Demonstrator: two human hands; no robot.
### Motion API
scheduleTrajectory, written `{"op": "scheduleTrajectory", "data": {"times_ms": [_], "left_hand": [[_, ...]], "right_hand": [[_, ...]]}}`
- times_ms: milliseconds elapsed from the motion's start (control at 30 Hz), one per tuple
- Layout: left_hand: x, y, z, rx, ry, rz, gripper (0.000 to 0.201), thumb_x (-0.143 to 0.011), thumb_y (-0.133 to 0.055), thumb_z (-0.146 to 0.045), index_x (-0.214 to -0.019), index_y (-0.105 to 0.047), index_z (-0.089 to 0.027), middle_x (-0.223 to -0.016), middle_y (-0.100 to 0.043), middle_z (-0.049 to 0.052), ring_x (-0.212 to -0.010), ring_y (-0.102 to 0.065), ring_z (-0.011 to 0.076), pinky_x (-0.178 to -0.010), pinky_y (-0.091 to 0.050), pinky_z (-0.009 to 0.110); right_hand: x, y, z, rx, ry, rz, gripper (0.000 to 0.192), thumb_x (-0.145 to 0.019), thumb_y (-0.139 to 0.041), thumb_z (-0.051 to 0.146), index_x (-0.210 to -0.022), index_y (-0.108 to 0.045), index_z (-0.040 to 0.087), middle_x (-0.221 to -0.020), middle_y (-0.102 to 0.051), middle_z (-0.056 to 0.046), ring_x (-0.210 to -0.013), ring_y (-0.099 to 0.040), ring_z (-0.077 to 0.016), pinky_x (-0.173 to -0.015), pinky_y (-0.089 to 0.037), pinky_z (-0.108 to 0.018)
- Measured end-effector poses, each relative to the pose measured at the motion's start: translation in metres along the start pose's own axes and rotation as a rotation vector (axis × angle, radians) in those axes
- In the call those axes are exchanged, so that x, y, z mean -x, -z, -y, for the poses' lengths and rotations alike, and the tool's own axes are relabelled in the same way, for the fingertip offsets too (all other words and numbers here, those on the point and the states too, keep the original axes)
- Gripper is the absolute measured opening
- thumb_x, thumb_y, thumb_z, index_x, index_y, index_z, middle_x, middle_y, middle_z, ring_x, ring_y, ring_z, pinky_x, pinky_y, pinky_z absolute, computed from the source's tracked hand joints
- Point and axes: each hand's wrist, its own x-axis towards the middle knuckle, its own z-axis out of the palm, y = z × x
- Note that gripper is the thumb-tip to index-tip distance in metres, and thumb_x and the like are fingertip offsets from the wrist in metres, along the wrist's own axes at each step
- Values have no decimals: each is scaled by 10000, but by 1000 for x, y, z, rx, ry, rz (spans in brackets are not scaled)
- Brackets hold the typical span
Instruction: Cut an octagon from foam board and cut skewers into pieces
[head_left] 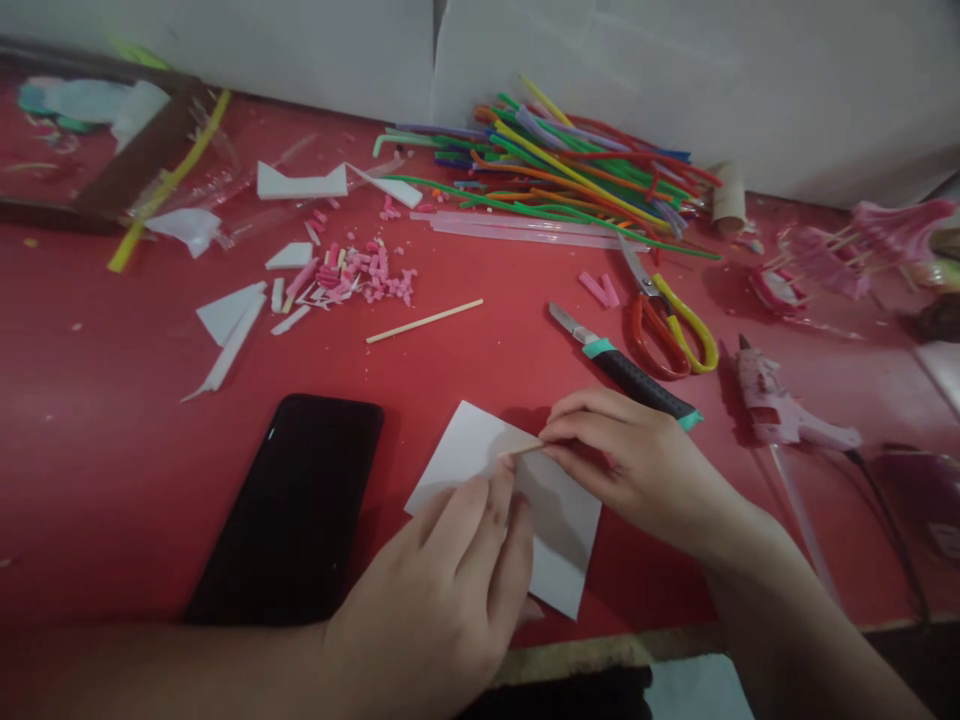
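Observation:
A short wooden stick (523,449) is pinched at its right end between the fingertips of my right hand (645,470). Its left end meets the fingertips of my left hand (457,580), whose fingers are closed together around that end. Below both hands lies a white square of card or foam board (570,540), partly covered by the hands and their shadow. Just beyond my right hand rests a utility knife (637,380) with a black and teal handle. A second, longer wooden stick (424,321) lies on the red table farther off.
A black phone (292,510) lies left of the card. Scissors (664,320) and a pink glue gun (780,400) are at the right. Pipe cleaners (570,165) are heaped at the back, near pink scraps (367,270) and white offcuts (232,330). A pink model (847,250) stands far right.

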Motion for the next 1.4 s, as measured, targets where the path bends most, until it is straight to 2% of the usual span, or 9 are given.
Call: {"op": "scheduleTrajectory", "data": {"times_ms": [133, 300, 433, 567, 700, 833, 1033, 1300, 1400], "left_hand": [[0, 0, 1, -1, -1, 0, 332, -912, -603, -223, -1137, -651, 17, -1216, -661, 307, -941, -727, 341, -738, -610, 396], [0, -1, 1, -1, -5, -1, 336, -873, -623, -174, -1146, -642, 22, -1230, -649, 317, -951, -724, 350, -736, -607, 400], [0, -1, 1, 3, -7, -5, 345, -912, -600, -216, -1150, -638, 31, -1223, -649, 325, -932, -728, 349, -725, -608, 402], [1, -1, 1, -1, -6, -9, 320, -907, -593, -177, -1150, -643, 24, -1222, -656, 313, -956, -727, 348, -747, -610, 401], [1, -2, 2, 0, 4, -10, 339, -952, -568, -251, -1138, -652, 20, -1216, -660, 311, -935, -732, 339, -733, -613, 399], [1, -3, 2, -11, -2, 2, 319, -928, -577, -193, -1157, -644, 19, -1227, -656, 306, -957, -730, 338, -738, -612, 394], [0, -1, 1, -3, 3, 8, 349, -964, -568, -277, -1139, -654, 13, -1223, -659, 305, -916, -733, 327, -723, -610, 396], [0, -1, 0, -1, 1, 14, 340, -956, -579, -254, -1149, -649, 18, -1217, -661, 307, -927, -732, 335, -722, -610, 396], [1, 0, 0, 1, 10, -5, 303, -930, -587, -189, -1141, -650, 18, -1210, -667, 302, -921, -733, 336, -728, -610, 399]], "right_hand": [[0, 0, 0, -8, -9, 8, 107, -954, -568, 126, -940, -658, 182, -996, -650, -31, -901, -638, -116, -804, -508, -231], [0, -1, 0, -15, -15, 13, 108, -950, -565, 114, -939, -652, 177, -980, -644, -30, -889, -629, -112, -796, -503, -232], [-1, -1, 1, -11, -9, 10, 112, -948, -561, 108, -931, -649, 176, -969, -643, -34, -877, -626, -120, -786, -506, -242], [-1, -1, 1, -14, -6, 8, 120, -947, -554, 106, -929, -645, 181, -971, -643, -37, -878, -628, -129, -784, -512, -253], [0, -1, 1, -10, -14, 15, 119, -950, -552, 111, -927, -644, 184, -970, -647, -34, -875, -632, -127, -782, -512, -249], [-1, 0, 1, -18, -20, 17, 110, -952, -556, 126, -930, -640, 194, -986, -646, -36, -889, -638, -135, -790, -519, -259], [0, 1, 1, -25, -31, 33, 125, -967, -528, 142, -951, -634, 208, -1001, -649, -54, -904, -641, -161, -802, -538, -297], [0, -1, 0, -21, -24, 37, 123, -976, -522, 150, -953, -635, 192, -998, -641, -43, -904, -627, -135, -809, -528, -260], [0, -2, 0, -21, -21, 32, 127, -984, -512, 149, -961, -631, 189, -996, -637, -42, -909, -623, -134, -822, -524, -260]]}}
